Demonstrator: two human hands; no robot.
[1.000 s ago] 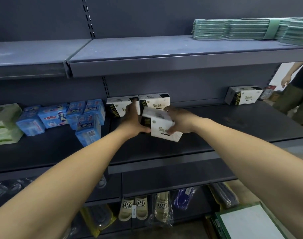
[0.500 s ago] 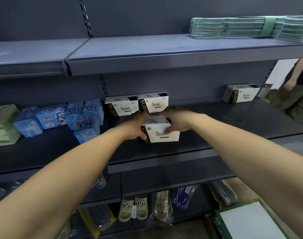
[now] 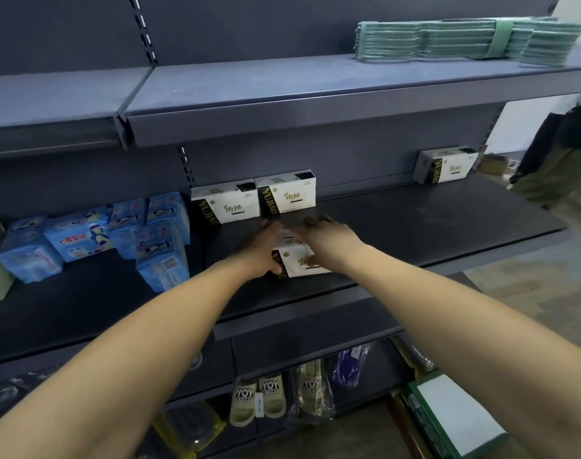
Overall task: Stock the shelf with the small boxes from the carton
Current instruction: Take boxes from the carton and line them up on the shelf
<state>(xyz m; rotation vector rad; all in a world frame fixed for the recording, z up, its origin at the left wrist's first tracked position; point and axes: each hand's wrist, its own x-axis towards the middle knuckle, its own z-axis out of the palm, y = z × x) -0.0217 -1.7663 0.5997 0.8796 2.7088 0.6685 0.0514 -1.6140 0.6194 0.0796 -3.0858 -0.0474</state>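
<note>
1. At mid-frame: white box (image 3: 299, 260) standing on the dark shelf (image 3: 431, 223), near its front edge, between both hands.
2. Left hand (image 3: 261, 248) against the box's left, black side; thumb curled at the lower front corner, fingers (image 3: 270, 226) reaching along the box's left side toward the back.
3. Right hand (image 3: 328, 238) laid over the box's top and right side; fingers (image 3: 315, 221) extended past its rear edge, thumb pressed on the front face.
4. Both sets of fingers close together rather than spread, gripping the box from either side.
5. Just behind, against the back panel: two matching boxes, left one (image 3: 227, 203) and right one (image 3: 287, 195), touching side by side, apart from the held box.
6. At right of frame, same shelf, far end: a fourth box (image 3: 446, 165).
7. At left: blue packs (image 3: 80, 233) clustered on the same shelf, one (image 3: 161, 256) standing forward.
8. Upper right: green bundle (image 3: 464, 39) lying on the upper shelf (image 3: 282, 91).
9. Bottom centre: beige slippers (image 3: 259, 397) on the lowest level.
10. Bottom right corner: green-rimmed carton (image 3: 454, 412) on the floor.
11. Right edge: another person's legs (image 3: 554, 173), blurred.
</note>
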